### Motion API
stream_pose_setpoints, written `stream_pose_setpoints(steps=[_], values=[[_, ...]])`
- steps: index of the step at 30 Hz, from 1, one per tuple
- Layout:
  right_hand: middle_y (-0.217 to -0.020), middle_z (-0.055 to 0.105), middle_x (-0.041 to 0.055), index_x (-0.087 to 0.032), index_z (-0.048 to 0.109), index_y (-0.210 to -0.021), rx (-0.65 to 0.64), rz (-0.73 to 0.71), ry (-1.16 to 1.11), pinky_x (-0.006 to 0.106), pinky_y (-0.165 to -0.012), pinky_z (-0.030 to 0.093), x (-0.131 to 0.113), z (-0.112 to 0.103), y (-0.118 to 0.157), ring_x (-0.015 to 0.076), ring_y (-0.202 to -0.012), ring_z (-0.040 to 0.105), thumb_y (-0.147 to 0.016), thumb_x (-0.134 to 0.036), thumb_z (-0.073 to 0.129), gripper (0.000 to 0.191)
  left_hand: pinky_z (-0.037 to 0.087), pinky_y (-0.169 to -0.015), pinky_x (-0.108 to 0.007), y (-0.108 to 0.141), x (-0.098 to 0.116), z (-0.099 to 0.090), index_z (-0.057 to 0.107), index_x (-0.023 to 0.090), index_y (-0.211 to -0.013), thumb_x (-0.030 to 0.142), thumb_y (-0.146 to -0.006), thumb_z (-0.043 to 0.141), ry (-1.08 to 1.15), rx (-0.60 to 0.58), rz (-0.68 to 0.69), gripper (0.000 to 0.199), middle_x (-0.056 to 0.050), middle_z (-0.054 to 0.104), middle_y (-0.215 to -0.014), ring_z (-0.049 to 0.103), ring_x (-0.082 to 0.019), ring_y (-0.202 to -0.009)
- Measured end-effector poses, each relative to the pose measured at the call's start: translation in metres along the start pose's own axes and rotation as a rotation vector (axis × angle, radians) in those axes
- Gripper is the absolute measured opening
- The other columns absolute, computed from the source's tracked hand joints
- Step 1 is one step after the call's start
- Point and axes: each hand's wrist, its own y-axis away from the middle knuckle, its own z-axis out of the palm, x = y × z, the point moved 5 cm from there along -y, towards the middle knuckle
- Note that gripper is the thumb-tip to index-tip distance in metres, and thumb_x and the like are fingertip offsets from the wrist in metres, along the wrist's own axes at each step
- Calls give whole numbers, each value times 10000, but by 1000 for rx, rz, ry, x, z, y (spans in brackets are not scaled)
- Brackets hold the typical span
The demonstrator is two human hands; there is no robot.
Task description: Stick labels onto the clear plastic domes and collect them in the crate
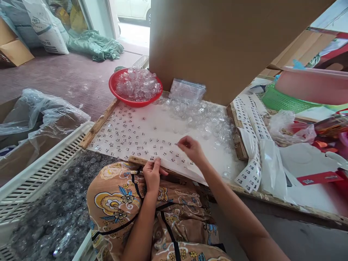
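Observation:
My right hand [190, 148] is raised a little above the white work surface [168, 125], thumb and fingers pinched around something tiny and pale at their tips that I cannot make out. Low at the front edge, by a wooden strip [137, 160], my left hand [152, 173] is closed, thumb against the fingers; whatever it may hold is hidden. Small dark-printed stickers [123, 137] are scattered over the left and front of the surface. Clear round plastic pieces [206, 117] lie loose across its back and right.
A red bowl [112, 87] heaped with clear pieces stands at the back left, near a clear plastic box [187, 90]. Sticker strips [251, 170] hang at the right. A white basket [46, 159] and many clear pieces [67, 192] are at the lower left.

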Motion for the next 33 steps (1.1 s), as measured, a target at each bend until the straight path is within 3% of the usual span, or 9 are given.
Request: stream_pose_setpoints(steps=[2, 5, 9, 15, 20, 23, 26, 28, 33], values=[[-620, 572, -7, -209, 576, -746, 80, 128, -16, 271, -550, 431, 25, -15, -21, 138, -583, 518, -739, -503, 677, 311, 416, -519, -222, 0, 0, 0, 623, 171, -715, 453, -851, 635, 0, -1, 3, 313, 31, 572, -370, 536, -123, -346], [-570, 559, -16, -204, 577, -703, 88, 255, 36, 264, -510, 388, 56, -25, -37, 128, -536, 482, -688, -510, 686, 325, 414, -504, -219, 0, 1, 1, 619, 170, -697, 471, -842, 640, 3, -3, 1, 335, 25, 569, -365, 538, -126, -337], [-569, 568, -17, -204, 592, -698, 84, 313, 88, 255, -500, 350, 72, -25, -36, 124, -528, 463, -680, -458, 670, 267, 413, -483, -221, 0, 2, 2, 630, 166, -727, 484, -836, 649, 12, -12, -7, 337, 26, 581, -377, 543, -128, -329], [-607, 606, -4, -207, 602, -693, 78, 313, 203, 267, -538, 373, 67, -23, -34, 139, -562, 505, -713, -379, 632, 175, 414, -470, -220, 0, 2, 1, 635, 162, -743, 502, -824, 660, 21, -11, -24, 351, 22, 590, -383, 553, -133, -331], [-720, 657, 17, -215, 600, -690, 67, 201, 386, 282, -616, 427, 56, -15, -34, 155, -639, 566, -728, -306, 630, 103, 402, -453, -222, 0, 3, 2, 639, 161, -744, 520, -808, 669, 18, -9, -23, 365, 23, 597, -399, 560, -138, -333], [-820, 677, 25, -211, 605, -779, 59, 165, 419, 284, -667, 450, 51, -9, -28, 149, -675, 592, -717, -265, 652, 94, 388, -439, -218, 0, 3, 2, 634, 163, -736, 516, -804, 673, 17, -5, -18, 361, 14, 619, -428, 572, -139, -340], [-773, 683, -3, -223, 595, -918, -18, 147, 386, 274, -645, 445, 48, -2, -19, 150, -658, 600, -721, -245, 668, 212, 399, -456, -213, 0, 2, 2, 627, 167, -724, 505, -814, 668, 20, -10, -8, 353, 21, 601, -405, 568, -135, -341], [-759, 688, 0, -228, 601, -909, -58, 93, 391, 274, -639, 436, 45, 0, -17, 154, -663, 603, -769, -245, 628, 144, 402, -460, -215, -1, 1, 1, 630, 166, -731, 501, -819, 665, 21, -14, -4, 349, 21, 600, -403, 567, -137, -342], [-1028, 702, 83, -204, 622, -953, 81, 7, 548, 314, -680, 426, 41, -14, -42, 185, -747, 627, -860, -226, 542, 124, 397, -473, -208, -2, -1, 1, 620, 165, -716, 484, -833, 652, 7, -19, -10, 342, 22, 583, -380, 548, -126, -335]])
